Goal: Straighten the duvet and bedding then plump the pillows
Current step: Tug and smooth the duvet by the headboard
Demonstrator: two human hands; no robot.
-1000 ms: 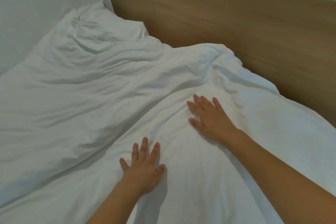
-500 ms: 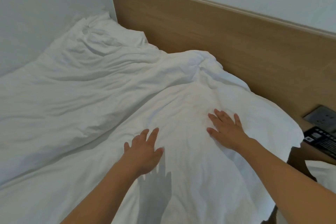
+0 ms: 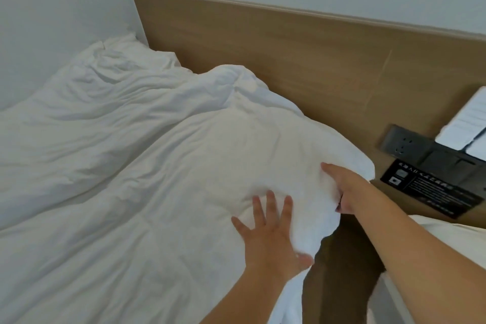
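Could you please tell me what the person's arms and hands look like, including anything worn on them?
Both forearms are bare, with no sleeves in view. The left hand and right hand show no gloves, rings, watch or bracelets. Nail detail is too blurred to tell.

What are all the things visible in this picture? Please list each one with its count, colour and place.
duvet: one, white, crumpled across the bed
pillow: one, white, far corner by the wall
headboard: one, light wood, behind the bed
socket panel: one, dark grey, on the headboard at right
notice card: one, black with white print, below the socket panel
white booklet: one, far right edge
left hand: fingers spread flat on the duvet
right hand: grips the duvet's edge
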